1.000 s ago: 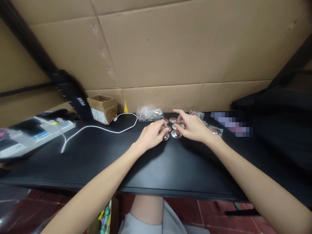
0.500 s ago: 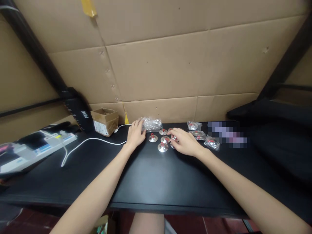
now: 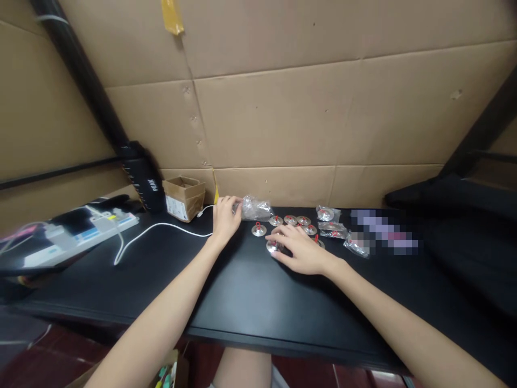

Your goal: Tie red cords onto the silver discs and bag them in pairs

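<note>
Several small silver discs with red tops lie in a cluster on the black table. My right hand rests palm down over the nearest disc, its fingers curled on it. My left hand reaches to the back of the table and grips the left end of a crumpled clear plastic bag. Three small clear packets with discs inside lie to the right of the cluster.
A small open cardboard box stands at the back left, with a white cable curving across the table. A white power strip lies on dark items at far left. Cardboard sheets line the wall behind. A black bag fills the right.
My left hand left the discs and went left and back to the plastic bag. My right hand slid nearer over the front disc. The camera view tilted up slightly.
</note>
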Available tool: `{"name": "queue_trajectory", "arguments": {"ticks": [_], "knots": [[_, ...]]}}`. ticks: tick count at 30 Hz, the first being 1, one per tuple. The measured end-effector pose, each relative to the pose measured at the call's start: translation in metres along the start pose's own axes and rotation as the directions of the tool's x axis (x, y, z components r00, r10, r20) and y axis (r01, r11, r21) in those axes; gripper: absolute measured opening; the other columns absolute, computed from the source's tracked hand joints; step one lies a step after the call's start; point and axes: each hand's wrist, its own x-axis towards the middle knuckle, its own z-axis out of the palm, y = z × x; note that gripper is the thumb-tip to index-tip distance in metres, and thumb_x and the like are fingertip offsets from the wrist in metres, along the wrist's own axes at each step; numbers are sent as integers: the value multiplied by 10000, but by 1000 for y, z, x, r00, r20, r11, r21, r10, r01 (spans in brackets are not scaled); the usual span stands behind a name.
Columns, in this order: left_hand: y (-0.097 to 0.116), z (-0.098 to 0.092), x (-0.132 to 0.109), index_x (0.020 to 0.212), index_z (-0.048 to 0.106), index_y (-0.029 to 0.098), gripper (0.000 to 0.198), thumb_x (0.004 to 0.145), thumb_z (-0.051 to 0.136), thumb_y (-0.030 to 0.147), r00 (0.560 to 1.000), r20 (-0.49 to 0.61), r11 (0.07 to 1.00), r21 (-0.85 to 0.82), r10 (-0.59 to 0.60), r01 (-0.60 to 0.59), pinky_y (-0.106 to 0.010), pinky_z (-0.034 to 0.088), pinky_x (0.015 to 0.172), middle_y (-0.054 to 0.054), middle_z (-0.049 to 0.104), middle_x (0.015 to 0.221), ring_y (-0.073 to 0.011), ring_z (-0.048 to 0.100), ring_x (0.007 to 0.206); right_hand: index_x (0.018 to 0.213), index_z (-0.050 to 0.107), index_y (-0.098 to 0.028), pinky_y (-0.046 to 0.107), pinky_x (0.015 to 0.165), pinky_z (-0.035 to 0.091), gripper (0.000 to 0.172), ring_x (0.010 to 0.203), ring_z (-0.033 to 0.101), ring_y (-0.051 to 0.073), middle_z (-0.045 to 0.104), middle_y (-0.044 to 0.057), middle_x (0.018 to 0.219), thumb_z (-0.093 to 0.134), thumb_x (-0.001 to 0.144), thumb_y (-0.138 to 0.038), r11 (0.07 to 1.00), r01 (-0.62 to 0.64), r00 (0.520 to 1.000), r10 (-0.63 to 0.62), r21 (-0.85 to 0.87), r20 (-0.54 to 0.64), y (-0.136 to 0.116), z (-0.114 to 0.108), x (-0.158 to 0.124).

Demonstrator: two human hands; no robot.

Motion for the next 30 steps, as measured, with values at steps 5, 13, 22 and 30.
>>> {"name": "queue_trajectory", "arguments": {"ticks": [5, 13, 22, 30], "knots": [[30, -3, -7, 1138, 695, 186, 288, 901, 719, 346, 988, 95, 809, -568, -119, 152, -354, 512, 900, -81, 758, 985, -219, 688, 941, 1206, 687, -242, 518, 1052, 423, 280, 1193, 571, 303, 670, 117, 1240, 447, 1071, -295, 996, -48, 999, 47, -76, -13, 13, 9, 2], [59, -2, -20, 1109, 623, 158, 556, 707, 913, 410, 912, 381, 401, -819, -154, 410, -238, 520, 686, -36, 741, 844, -132, 673, 706, 1331, 593, -209, 586, 1076, 386, 329, 1225, 584, 341, 680, 162, 1292, 411, 1070, -292, 977, -208, 953, 191, -50, -234, 44, 5, -2], [64, 1, -29, 1173, 525, 192, 537, 806, 855, 402, 843, 533, 432, -743, -80, 511, -244, 501, 661, -5, 699, 821, -122, 651, 681, 1445, 301, -259, 358, 701, 533, 678, 855, 711, 255, 728, 26, 880, 662, 920, -491, 453, -171, 728, 656, 875, -197, 5, 12, 16], [62, -12, -25, 1075, 626, 182, 249, 860, 746, 218, 942, 272, 796, -605, 196, 10, -285, 493, 781, -64, 707, 1076, -160, 647, 911, 1552, 221, -249, 380, 758, 522, 816, 683, 631, 199, 650, -30, 770, 595, 831, -170, 807, -214, 942, 319, 550, -102, 16, -1, 1]]}}
